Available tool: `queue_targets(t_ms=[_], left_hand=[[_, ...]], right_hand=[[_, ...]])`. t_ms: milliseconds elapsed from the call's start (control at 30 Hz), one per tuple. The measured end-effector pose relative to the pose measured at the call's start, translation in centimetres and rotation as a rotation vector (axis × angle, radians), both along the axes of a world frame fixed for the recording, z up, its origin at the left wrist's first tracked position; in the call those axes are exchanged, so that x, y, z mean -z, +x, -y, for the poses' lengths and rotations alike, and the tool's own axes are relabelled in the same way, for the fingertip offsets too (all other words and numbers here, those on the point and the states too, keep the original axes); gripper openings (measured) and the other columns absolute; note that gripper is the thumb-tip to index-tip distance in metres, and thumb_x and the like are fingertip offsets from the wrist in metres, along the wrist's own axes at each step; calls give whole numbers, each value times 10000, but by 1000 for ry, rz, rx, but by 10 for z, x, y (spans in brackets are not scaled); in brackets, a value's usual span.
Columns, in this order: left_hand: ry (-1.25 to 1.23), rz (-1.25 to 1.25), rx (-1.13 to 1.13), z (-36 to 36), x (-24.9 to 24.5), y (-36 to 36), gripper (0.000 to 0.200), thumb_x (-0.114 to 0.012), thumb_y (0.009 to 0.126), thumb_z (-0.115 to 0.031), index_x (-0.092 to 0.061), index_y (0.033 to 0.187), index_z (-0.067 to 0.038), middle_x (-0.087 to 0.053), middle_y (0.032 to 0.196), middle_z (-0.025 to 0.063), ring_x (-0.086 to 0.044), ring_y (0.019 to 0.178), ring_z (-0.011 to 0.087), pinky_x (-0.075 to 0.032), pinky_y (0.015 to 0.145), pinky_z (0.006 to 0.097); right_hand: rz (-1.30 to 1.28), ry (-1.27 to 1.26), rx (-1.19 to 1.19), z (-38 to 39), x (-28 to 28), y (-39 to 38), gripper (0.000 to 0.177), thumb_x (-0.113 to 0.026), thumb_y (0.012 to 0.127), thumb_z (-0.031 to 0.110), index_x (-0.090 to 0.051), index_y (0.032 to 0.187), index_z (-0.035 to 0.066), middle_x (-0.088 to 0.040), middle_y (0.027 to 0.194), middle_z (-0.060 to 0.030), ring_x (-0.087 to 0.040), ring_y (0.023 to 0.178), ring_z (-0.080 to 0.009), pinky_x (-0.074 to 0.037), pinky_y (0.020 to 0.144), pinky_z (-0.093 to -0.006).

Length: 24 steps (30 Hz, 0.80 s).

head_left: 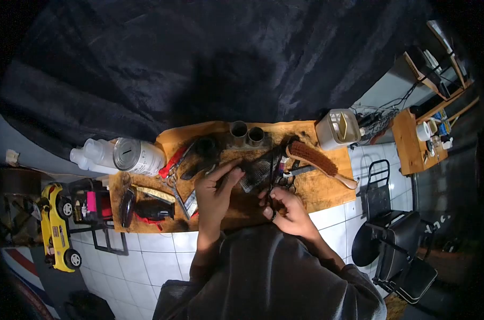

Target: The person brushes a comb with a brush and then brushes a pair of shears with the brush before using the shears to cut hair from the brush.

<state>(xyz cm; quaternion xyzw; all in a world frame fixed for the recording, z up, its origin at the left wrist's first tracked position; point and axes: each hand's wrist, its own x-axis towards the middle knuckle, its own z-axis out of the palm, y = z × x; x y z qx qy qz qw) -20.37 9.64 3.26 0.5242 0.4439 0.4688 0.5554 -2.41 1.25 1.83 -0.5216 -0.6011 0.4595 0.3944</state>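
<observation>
My right hand [289, 212] is closed around dark scissors [272, 173], whose blades point up and away over the table. A dark handle loop shows by the thumb. My left hand [214, 192] is raised over the table, with thumb and forefinger brought close together. Whatever may lie between those fingertips is too dark to make out. Beyond and between the hands lies a dark mesh-like piece [255, 173]. A brush [314, 159] with brown bristles and a wooden handle rests right of the scissors. Left of my left hand are metal scissors [171, 184] and a red-handled tool [174, 160].
On the wooden table [327, 193] stand two metal cups [238, 129], a large can [138, 156] and a clear plastic tub [338, 129]. Black clippers [152, 209] lie front left. A yellow toy car [56, 226] is at far left; a black chair [399, 240] stands right.
</observation>
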Motion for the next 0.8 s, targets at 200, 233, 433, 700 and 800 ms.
queue_targets(t_ms=[200,233,433,700,800], left_hand=[[-56,-25,-28,5,3,-4,196,-671,884,-60,-686,1056,33,-700,887,87,-646,770,97,-516,708,219],[-27,-55,-20,5,2,-4,190,-670,887,-64,-688,1049,34,-699,874,81,-642,755,95,-513,701,221],[132,-121,11,8,9,0,167,-681,856,-46,-707,1014,1,-712,874,96,-660,787,128,-503,705,236],[123,-210,95,18,-5,-3,279,-660,845,-16,-660,1123,-25,-708,1004,152,-683,920,179,-503,782,258],[184,-191,105,20,-4,0,415,-612,879,-12,-552,1288,-41,-691,1064,167,-664,1015,191,-496,818,259]], right_hand=[[-221,-133,289,-3,8,-6,149,-669,874,71,-598,963,-24,-597,796,-20,-523,720,-72,-427,637,-236],[-270,-95,292,-7,3,-6,155,-651,892,78,-588,988,-25,-612,811,-29,-534,703,-71,-435,625,-224],[-520,18,311,-30,3,-10,152,-634,910,64,-579,1025,-19,-639,864,-38,-562,690,-68,-455,609,-190],[-577,-52,382,-36,-9,-26,147,-703,811,-66,-618,910,2,-617,832,-3,-536,701,-44,-451,594,-196],[-566,-18,363,-36,-2,-25,153,-700,813,-68,-610,913,4,-656,861,-16,-568,727,-51,-466,643,-192]])
